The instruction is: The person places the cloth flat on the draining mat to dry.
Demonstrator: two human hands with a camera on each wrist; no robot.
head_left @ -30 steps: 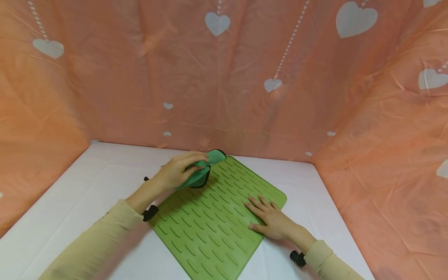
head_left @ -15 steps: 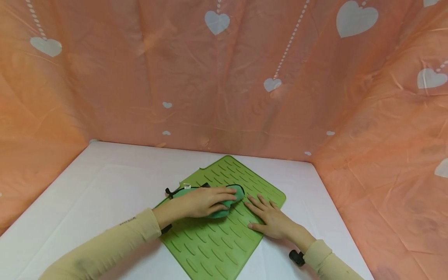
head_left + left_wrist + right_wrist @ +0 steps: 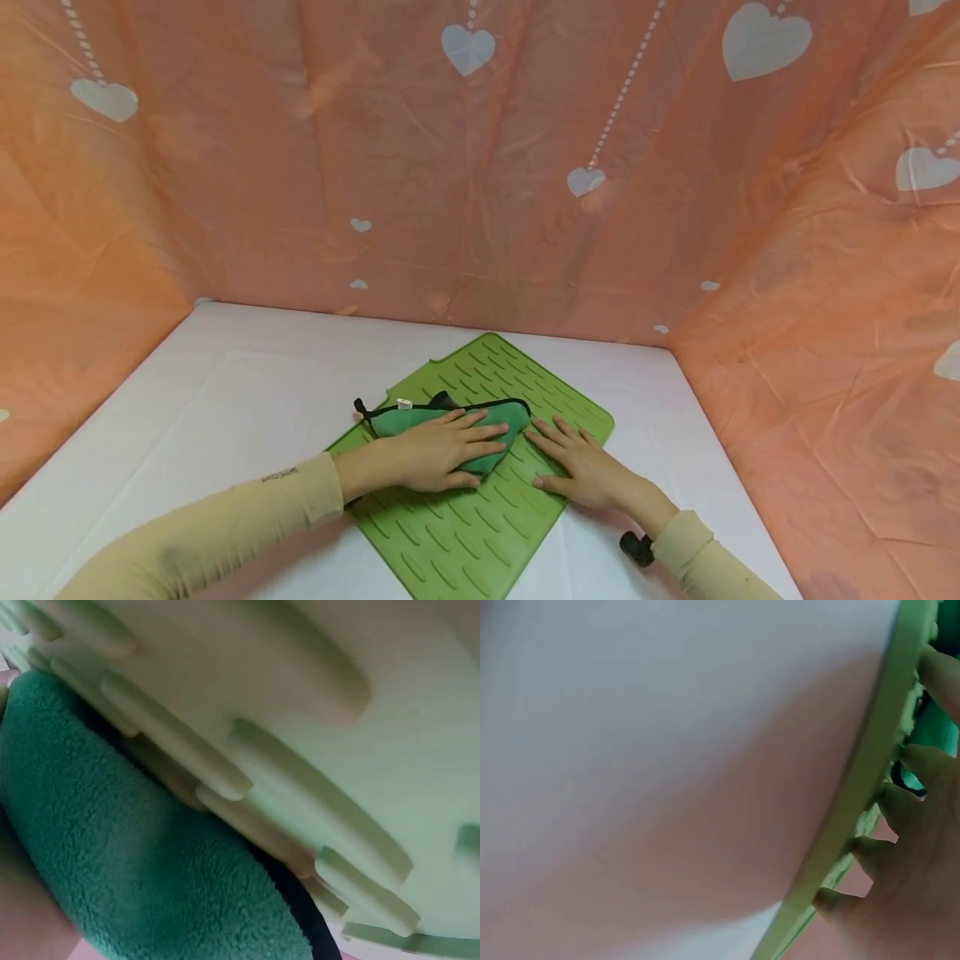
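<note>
Wiping step, head view: I judge that the green mat (image 3: pixel 480 510) is being wiped, with the green cloth (image 3: pixel 513 423) lying on its middle.
Left hand (image 3: pixel 442 454), head view: it presses on the cloth with fingers spread and nearly straight, gripping nothing; the cloth's looped corner reaches the mat's far left edge.
Right hand (image 3: pixel 588 475), head view: it rests flat with fingers spread on the mat's right side, just beside the cloth, probably steadying the mat.
Tabletop (image 3: pixel 255 367), head view: white, it carries the mat, and an orange backdrop (image 3: pixel 480 242) stands behind.
Next move, head view: I think it calls for even pressure from the left hand along the ridges, with the right holding the mat against sliding; the cloth could bunch up.
Change, head view: one second ago the cloth was gathered up in the left hand over the mat's far left side; now it lies spread under that hand, while the right hand has stayed put.
Cloth pile, left wrist view: I see it against the raised ridges; too little hand shows here to tell its state.
Mat rim, right wrist view: it slants past the right fingertips, with the cloth beyond them.
</note>
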